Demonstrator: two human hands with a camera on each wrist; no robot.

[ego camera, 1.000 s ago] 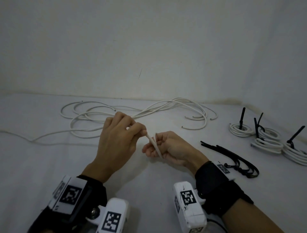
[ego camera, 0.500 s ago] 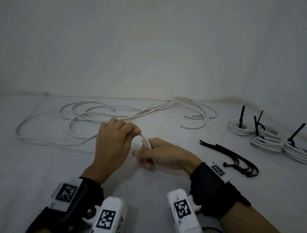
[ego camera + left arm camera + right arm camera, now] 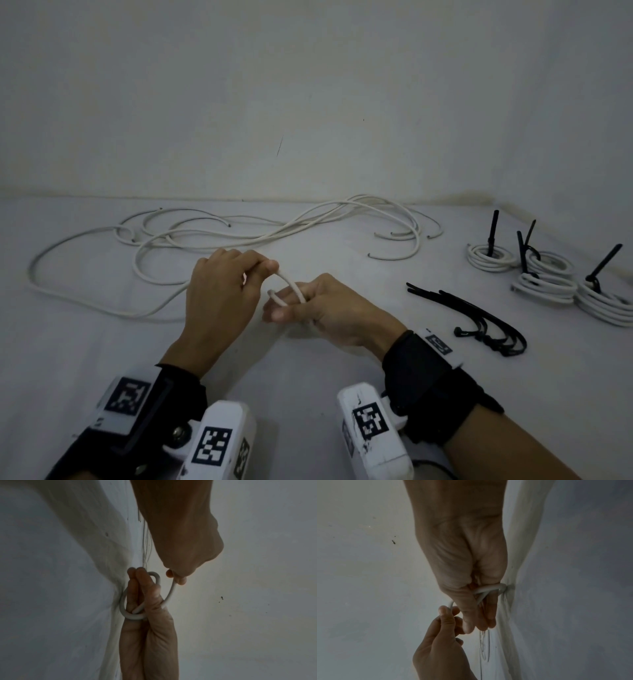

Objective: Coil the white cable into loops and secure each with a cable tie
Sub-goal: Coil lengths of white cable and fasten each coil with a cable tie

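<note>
Plain off-white wall [image 3: 308, 85] up at 12 o'clock, small dark scratch on it, dim lighting, pale surface [image 3: 102, 359] below.

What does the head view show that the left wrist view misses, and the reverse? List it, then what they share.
Only the head view: the loose cable heap on the table, the spare black cable ties, and the tied coils at far right.

Only the left wrist view: the white cable making a full loop round two straight fingers, with its end crossing inside.

Both: the left hand pinching the cable and the right hand carrying the loop.
</note>
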